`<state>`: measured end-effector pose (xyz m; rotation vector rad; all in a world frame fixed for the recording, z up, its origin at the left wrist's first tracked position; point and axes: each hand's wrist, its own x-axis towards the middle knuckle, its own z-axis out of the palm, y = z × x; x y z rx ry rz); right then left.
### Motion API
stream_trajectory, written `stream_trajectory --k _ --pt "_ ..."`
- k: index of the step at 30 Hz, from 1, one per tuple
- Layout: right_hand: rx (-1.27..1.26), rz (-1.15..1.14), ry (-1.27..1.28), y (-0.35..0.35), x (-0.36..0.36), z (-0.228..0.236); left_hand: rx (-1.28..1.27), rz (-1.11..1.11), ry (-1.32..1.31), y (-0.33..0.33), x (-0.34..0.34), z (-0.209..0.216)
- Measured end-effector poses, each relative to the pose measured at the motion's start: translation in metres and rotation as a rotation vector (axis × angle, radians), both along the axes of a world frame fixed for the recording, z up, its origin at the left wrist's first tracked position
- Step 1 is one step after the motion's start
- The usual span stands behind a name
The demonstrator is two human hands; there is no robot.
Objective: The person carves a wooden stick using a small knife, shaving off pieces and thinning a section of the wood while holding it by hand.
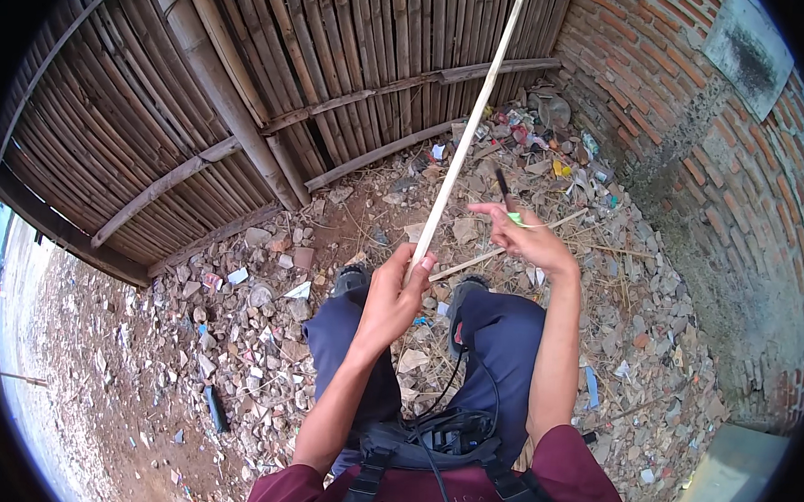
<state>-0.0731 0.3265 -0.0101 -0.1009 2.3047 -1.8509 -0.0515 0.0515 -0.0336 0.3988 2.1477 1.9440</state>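
Observation:
My left hand (pixel 396 296) is closed around the lower end of a long, pale bamboo strip (pixel 467 136). The strip slants up and away, past the top edge of the view. To the right of it, my right hand (pixel 540 246) grips a knife (pixel 502 189) with a narrow dark blade pointing up and a bit of bright green at its handle. The index finger of that hand stretches toward the strip without touching it; the rest of the handle is hidden in the palm. Another pale strip (pixel 468 264) lies low between my hands, over the ground.
A bamboo slat wall (pixel 340 48) rises ahead and to the left. On the right stands a brick wall (pixel 724 186). Stony rubble (pixel 261 335) with scattered litter covers the ground around my feet. A dark bottle-like object (pixel 216 409) lies at the left.

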Motion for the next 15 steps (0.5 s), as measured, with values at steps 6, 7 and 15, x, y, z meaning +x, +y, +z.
stream_trajectory --k 6,7,15 --pt "-0.066 -0.183 -0.479 0.19 0.028 -0.17 0.322 -0.12 -0.223 -0.033 -0.009 0.007" --pt "0.497 -0.223 -0.649 0.228 0.057 -0.215 0.344 -0.138 -0.228 -0.03 -0.011 0.007" --pt "0.837 -0.291 -1.104 0.217 0.227 -0.316 0.427 -0.12 -0.221 -0.031 -0.016 0.002"
